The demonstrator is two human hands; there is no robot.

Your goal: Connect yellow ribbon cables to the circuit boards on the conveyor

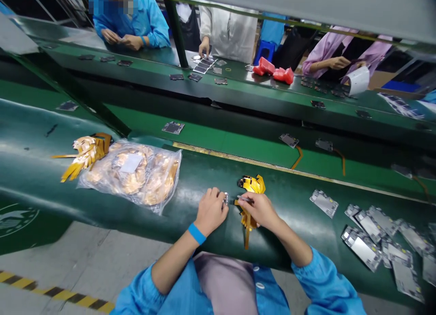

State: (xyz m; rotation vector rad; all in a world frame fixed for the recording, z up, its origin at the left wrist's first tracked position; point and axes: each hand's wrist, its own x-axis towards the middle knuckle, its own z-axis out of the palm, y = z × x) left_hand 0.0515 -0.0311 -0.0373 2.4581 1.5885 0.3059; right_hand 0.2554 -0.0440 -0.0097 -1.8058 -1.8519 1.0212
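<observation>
My left hand point(211, 210), with a blue band at the wrist, rests on the green table with its fingers curled over a small metallic module point(225, 199), mostly covered. My right hand point(257, 208) pinches a thin grey tool point(245, 199) just right of it. A dark-ended orange flex strip point(247, 231) hangs down beneath my right hand. Around that hand lies a small pile of yellow-orange flex cables point(254, 184), partly hidden by the fingers.
A clear plastic bag point(163, 179) of copper-coloured cables and a loose cable bunch point(86, 154) lie left. Metallic modules point(364, 249) are heaped right. Beyond, a green conveyor point(218, 140) carries modules, some with orange strips. People work at the far bench point(150, 56).
</observation>
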